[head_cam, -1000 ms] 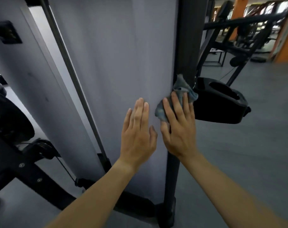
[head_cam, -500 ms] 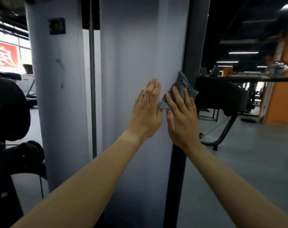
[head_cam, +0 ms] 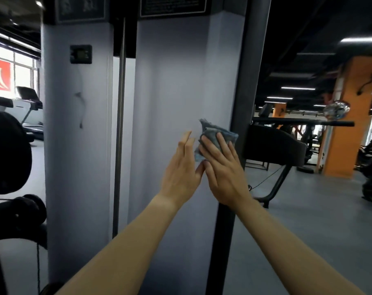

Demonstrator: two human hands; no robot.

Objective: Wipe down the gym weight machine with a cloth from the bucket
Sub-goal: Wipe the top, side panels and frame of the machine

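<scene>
A grey-blue cloth (head_cam: 218,136) is pressed flat against the machine's pale panel (head_cam: 172,81) beneath the straight fingers of the right hand (head_cam: 222,170). The left hand (head_cam: 181,173) is held open just beside it, gripping nothing.

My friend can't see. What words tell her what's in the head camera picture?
A right hand presses a blue-grey cloth flat against the pale grey panel of a weight machine, beside its dark post. The left hand is open next to it, fingers straight. More gym equipment stands behind.
</scene>
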